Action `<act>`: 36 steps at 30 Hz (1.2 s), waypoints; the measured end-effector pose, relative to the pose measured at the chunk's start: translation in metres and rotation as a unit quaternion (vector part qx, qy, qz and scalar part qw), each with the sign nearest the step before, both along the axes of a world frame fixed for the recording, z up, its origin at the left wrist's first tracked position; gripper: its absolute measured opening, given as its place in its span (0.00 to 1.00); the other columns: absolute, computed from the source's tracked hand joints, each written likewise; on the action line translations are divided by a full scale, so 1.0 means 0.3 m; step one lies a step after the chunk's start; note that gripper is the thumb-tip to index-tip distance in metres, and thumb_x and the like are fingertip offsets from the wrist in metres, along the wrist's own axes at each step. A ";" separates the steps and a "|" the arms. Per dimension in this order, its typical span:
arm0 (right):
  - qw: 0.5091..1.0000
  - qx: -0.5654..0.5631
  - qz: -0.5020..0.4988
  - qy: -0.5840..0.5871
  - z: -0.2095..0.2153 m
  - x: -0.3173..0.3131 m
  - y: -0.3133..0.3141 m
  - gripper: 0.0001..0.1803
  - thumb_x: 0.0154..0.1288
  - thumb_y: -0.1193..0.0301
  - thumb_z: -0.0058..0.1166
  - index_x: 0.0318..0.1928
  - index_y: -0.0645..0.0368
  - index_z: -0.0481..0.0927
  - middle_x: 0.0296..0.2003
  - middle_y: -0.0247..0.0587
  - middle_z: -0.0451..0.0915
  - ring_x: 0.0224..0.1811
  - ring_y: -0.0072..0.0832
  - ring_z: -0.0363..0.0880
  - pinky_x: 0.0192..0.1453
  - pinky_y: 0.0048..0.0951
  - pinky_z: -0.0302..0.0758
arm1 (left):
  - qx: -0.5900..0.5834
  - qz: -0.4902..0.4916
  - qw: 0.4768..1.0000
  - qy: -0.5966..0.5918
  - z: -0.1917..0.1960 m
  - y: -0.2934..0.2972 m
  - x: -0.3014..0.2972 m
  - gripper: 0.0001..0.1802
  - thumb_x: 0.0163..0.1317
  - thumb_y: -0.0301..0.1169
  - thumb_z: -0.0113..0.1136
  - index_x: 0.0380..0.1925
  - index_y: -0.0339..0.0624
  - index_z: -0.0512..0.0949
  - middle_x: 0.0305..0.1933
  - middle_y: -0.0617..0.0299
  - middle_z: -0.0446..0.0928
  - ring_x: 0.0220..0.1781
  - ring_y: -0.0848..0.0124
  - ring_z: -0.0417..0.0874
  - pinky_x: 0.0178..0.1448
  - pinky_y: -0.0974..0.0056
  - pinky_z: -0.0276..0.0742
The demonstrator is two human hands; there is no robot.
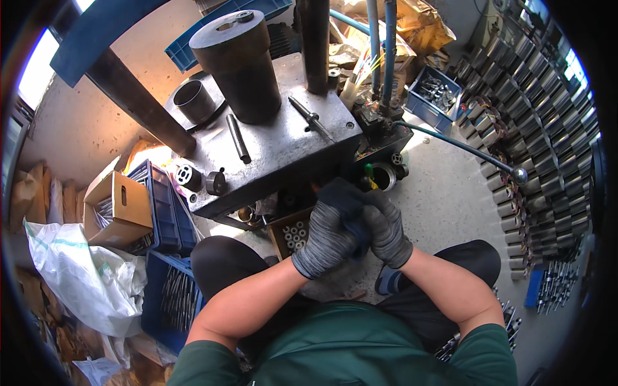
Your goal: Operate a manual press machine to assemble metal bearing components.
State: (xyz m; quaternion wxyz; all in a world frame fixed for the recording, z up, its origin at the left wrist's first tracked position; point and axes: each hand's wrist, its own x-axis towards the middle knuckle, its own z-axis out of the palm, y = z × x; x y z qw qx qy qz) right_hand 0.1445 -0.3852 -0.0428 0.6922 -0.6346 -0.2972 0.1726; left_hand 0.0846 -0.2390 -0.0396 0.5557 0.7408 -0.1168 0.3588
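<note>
My left hand (327,235) and my right hand (388,233), both in grey knit gloves with dark blue-black finger areas, are pressed together in front of the press. Their fingers are bent around each other; anything between them is hidden. Just beyond them is the front of a thick steel press table (290,83). On it lie a shaft with a collar (311,119) and a short steel tube (238,139), beside a large upright steel cylinder (248,83). A slotted round core (188,177) and a small dark ring (216,183) sit at its left front corner.
Below my hands is a box of small rings (295,235). Blue crates (161,289), a cardboard box (122,209) and a white sack (84,270) stand left. Rightward, a ball-ended lever (463,147) juts out before stacked metal cylinders (528,128). A blue bin (432,96) holds metal parts.
</note>
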 end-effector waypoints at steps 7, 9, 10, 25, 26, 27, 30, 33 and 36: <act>0.993 0.103 0.032 0.041 0.052 0.035 0.000 0.28 0.79 0.51 0.50 0.63 0.62 0.79 0.54 0.44 0.83 0.56 0.29 0.81 0.63 0.32 0.77 | -0.272 -0.116 0.915 0.274 0.082 0.018 -0.067 0.17 0.55 0.28 0.74 0.45 0.39 0.82 0.48 0.58 0.83 0.50 0.71 0.83 0.56 0.62 0.80; 0.998 0.024 0.011 -0.052 0.051 0.041 -0.004 0.24 0.80 0.57 0.51 0.64 0.61 0.78 0.59 0.46 0.82 0.58 0.30 0.81 0.65 0.33 0.77 | -0.293 -0.161 0.898 0.286 0.161 0.044 -0.078 0.15 0.57 0.30 0.72 0.44 0.39 0.82 0.45 0.59 0.83 0.48 0.72 0.83 0.55 0.63 0.80; 0.998 0.027 0.012 -0.051 0.017 0.050 -0.006 0.24 0.80 0.57 0.51 0.64 0.61 0.78 0.59 0.46 0.82 0.58 0.30 0.81 0.65 0.33 0.77 | -0.311 -0.203 0.879 0.299 0.190 0.055 -0.086 0.14 0.59 0.32 0.71 0.43 0.38 0.82 0.42 0.61 0.83 0.47 0.73 0.83 0.53 0.64 0.80; 0.992 -0.007 0.099 -0.084 0.063 0.059 0.016 0.35 0.77 0.51 0.55 0.72 0.62 0.67 0.63 0.46 0.76 0.65 0.34 0.76 0.72 0.37 0.70 | -0.662 -0.282 0.625 0.303 -0.032 -0.003 -0.065 0.27 0.73 0.45 0.64 0.64 0.42 0.73 0.65 0.57 0.77 0.66 0.64 0.80 0.73 0.57 0.77; 0.993 -0.020 0.092 -0.075 0.061 0.063 0.020 0.31 0.78 0.52 0.55 0.68 0.62 0.71 0.60 0.46 0.79 0.63 0.33 0.77 0.70 0.36 0.71 | -0.662 -0.282 0.625 0.303 -0.049 -0.015 -0.067 0.27 0.73 0.45 0.64 0.64 0.42 0.73 0.65 0.57 0.77 0.66 0.64 0.80 0.73 0.57 0.77; 0.994 -0.033 0.084 -0.066 0.057 0.065 0.022 0.28 0.78 0.53 0.55 0.64 0.63 0.75 0.57 0.46 0.81 0.61 0.32 0.79 0.68 0.36 0.73 | -0.653 -0.270 0.638 0.307 -0.065 -0.026 -0.070 0.28 0.73 0.46 0.64 0.65 0.43 0.72 0.65 0.57 0.77 0.66 0.64 0.80 0.73 0.57 0.76; 0.998 0.020 0.054 0.035 0.010 0.066 0.007 0.24 0.79 0.54 0.54 0.58 0.63 0.81 0.53 0.43 0.84 0.57 0.30 0.81 0.66 0.34 0.75 | -0.637 -0.286 0.649 0.301 -0.063 -0.046 -0.061 0.31 0.71 0.48 0.66 0.66 0.44 0.72 0.65 0.59 0.77 0.67 0.64 0.79 0.74 0.57 0.76; 0.984 0.079 0.119 0.107 0.146 0.065 0.048 0.23 0.79 0.55 0.56 0.58 0.62 0.82 0.53 0.41 0.84 0.57 0.27 0.81 0.64 0.33 0.77 | -0.598 -0.320 0.676 0.287 -0.050 -0.031 -0.084 0.35 0.66 0.49 0.71 0.66 0.44 0.71 0.64 0.60 0.77 0.67 0.65 0.79 0.73 0.56 0.77; 0.988 -0.037 0.128 0.082 0.178 0.108 0.010 0.22 0.79 0.56 0.56 0.59 0.61 0.83 0.53 0.41 0.84 0.57 0.25 0.80 0.64 0.32 0.77 | -0.524 -0.318 0.722 0.320 -0.013 -0.008 -0.104 0.40 0.61 0.50 0.75 0.66 0.44 0.71 0.63 0.62 0.77 0.66 0.66 0.79 0.72 0.56 0.77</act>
